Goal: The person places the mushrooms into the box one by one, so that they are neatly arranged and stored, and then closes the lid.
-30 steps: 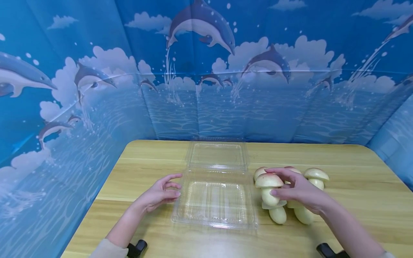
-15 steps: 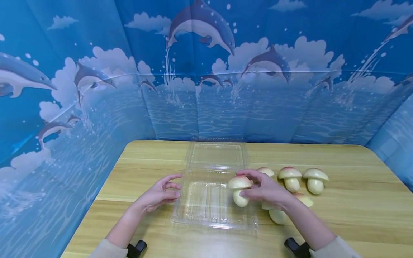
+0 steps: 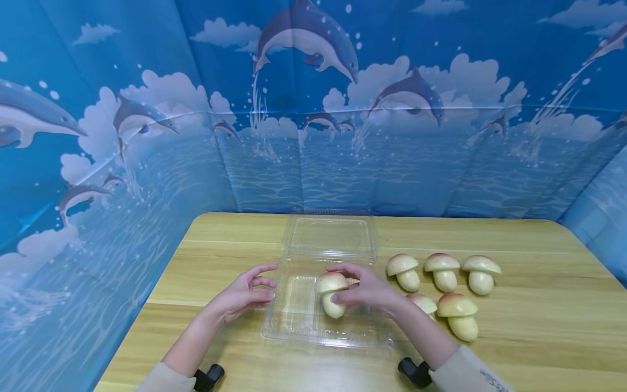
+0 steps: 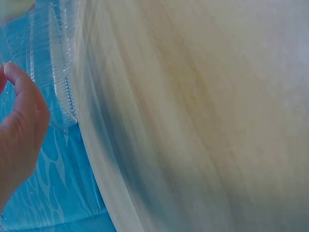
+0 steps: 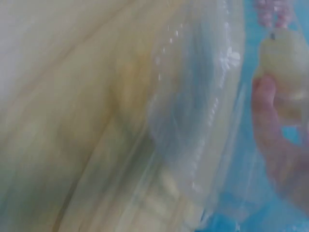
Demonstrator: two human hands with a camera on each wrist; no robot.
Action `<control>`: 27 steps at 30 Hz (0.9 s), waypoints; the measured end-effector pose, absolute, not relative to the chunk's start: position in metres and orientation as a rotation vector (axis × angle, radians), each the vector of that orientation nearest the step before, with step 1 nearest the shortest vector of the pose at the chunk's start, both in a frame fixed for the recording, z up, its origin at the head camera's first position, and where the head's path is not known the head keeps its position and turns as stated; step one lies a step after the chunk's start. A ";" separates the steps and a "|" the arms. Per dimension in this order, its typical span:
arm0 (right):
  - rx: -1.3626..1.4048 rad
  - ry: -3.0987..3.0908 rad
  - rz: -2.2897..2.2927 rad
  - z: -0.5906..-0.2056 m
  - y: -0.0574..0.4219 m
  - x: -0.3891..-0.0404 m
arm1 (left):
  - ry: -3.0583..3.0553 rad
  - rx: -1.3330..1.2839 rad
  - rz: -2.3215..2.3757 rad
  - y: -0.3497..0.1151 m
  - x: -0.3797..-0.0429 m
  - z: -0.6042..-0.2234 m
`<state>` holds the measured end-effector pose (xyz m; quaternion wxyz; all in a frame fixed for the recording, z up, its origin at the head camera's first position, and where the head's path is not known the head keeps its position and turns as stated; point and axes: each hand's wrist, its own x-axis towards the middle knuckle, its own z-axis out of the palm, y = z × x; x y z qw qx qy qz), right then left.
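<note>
My right hand (image 3: 367, 288) grips a mushroom (image 3: 333, 308) with a pale, pink-tinged cap and a cream stem, the thumb on its stem. It is over the base of an open clear plastic clamshell box (image 3: 294, 326). In the right wrist view the mushroom (image 5: 285, 63) is blurred, with the thumb against it. My left hand (image 3: 241, 296) stays at the box's left edge, fingers loosely bent. In the left wrist view this hand (image 4: 21, 116) is beside the box's ridged wall (image 4: 60, 72); whether it touches cannot be told.
Right of the box, several similar mushrooms lie in two rows on the wooden table (image 3: 539, 305), one of them (image 3: 458, 313) near the right forearm. The transparent lid (image 3: 330, 235) is folded back behind the base. A blue dolphin-print cloth (image 3: 313, 163) hangs behind the table.
My right hand has carried the mushroom leftward from the group to over the box's base. Other mushrooms it covered now show. My left hand has stayed in place.
</note>
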<state>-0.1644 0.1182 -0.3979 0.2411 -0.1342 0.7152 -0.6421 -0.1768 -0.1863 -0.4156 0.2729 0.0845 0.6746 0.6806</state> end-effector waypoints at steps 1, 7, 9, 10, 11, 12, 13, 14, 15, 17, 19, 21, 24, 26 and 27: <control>-0.363 1.964 -1.753 -0.399 0.114 -0.165 | 1.813 0.228 1.833 -0.186 -0.177 -0.416; -0.370 2.028 -1.719 -0.409 0.091 -0.170 | 1.807 0.241 1.840 -0.186 -0.179 -0.415; -0.360 2.040 -1.715 -0.412 0.085 -0.171 | 1.807 0.243 1.842 -0.186 -0.179 -0.415; -0.351 2.043 -1.714 -0.413 0.082 -0.171 | 1.806 0.240 1.844 -0.186 -0.180 -0.416; -0.344 2.049 -1.713 -0.414 0.079 -0.171 | 1.806 0.241 1.844 -0.186 -0.180 -0.415; -0.338 2.049 -1.716 -0.415 0.077 -0.172 | 1.805 0.241 1.845 -0.186 -0.180 -0.415; -0.327 2.054 -1.717 -0.416 0.075 -0.172 | 1.803 0.241 1.846 -0.186 -0.180 -0.415; -0.319 2.058 -1.720 -0.418 0.073 -0.173 | 1.803 0.240 1.847 -0.186 -0.180 -0.415; -0.307 2.054 -1.728 -0.419 0.071 -0.173 | 1.802 0.241 1.848 -0.186 -0.180 -0.415; -0.287 2.055 -1.747 -0.420 0.067 -0.173 | 1.800 0.243 1.848 -0.186 -0.180 -0.415; -0.267 2.042 -1.774 -0.422 0.063 -0.173 | 1.797 0.242 1.849 -0.186 -0.180 -0.415; -0.260 2.036 -1.794 -0.424 0.060 -0.173 | 1.796 0.237 1.850 -0.186 -0.179 -0.415; -0.259 2.049 -1.807 -0.427 0.057 -0.173 | 1.791 0.228 1.851 -0.187 -0.178 -0.416; -0.258 2.076 -1.808 -0.427 0.056 -0.173 | 1.790 0.227 1.850 -0.187 -0.178 -0.416; -0.254 2.088 -1.813 -0.427 0.055 -0.173 | 1.790 0.227 1.849 -0.187 -0.178 -0.416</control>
